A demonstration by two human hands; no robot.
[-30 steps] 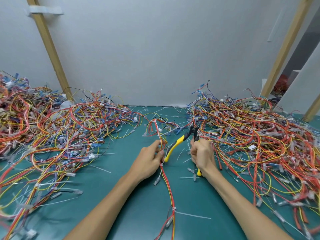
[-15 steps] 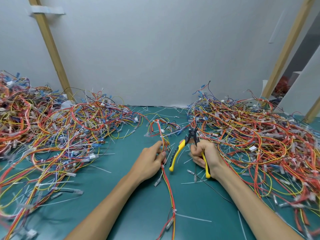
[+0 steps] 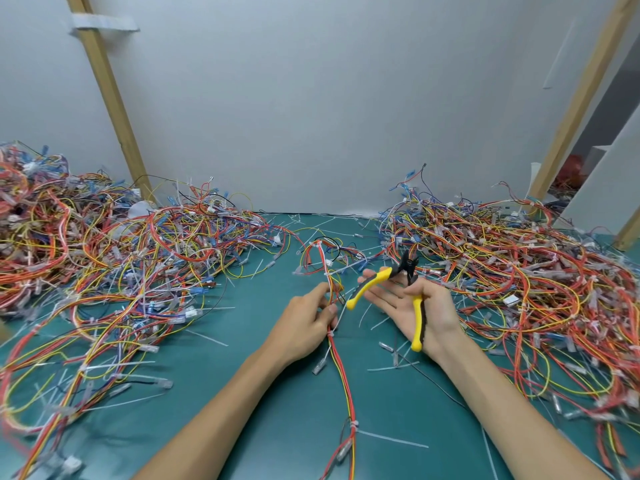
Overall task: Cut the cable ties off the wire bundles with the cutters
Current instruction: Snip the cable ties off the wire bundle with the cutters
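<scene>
A thin wire bundle of red, yellow and orange wires runs down the middle of the green mat. My left hand grips it near a white cable tie. Another tie, with a long tail, sits lower on the bundle. My right hand lies palm up to the right of the bundle, fingers stretched out. The yellow-and-black cutters rest across its palm, one handle under the thumb, handles spread wide. Their jaws point away from me, clear of the bundle.
A big tangle of wires covers the left of the green mat, and another wire heap fills the right. Cut tie pieces lie scattered near my hands. Wooden posts lean on the white wall behind.
My right hand has turned palm up and straightened its fingers, and the cutter handles have spread apart. My left hand has stayed on the bundle.
</scene>
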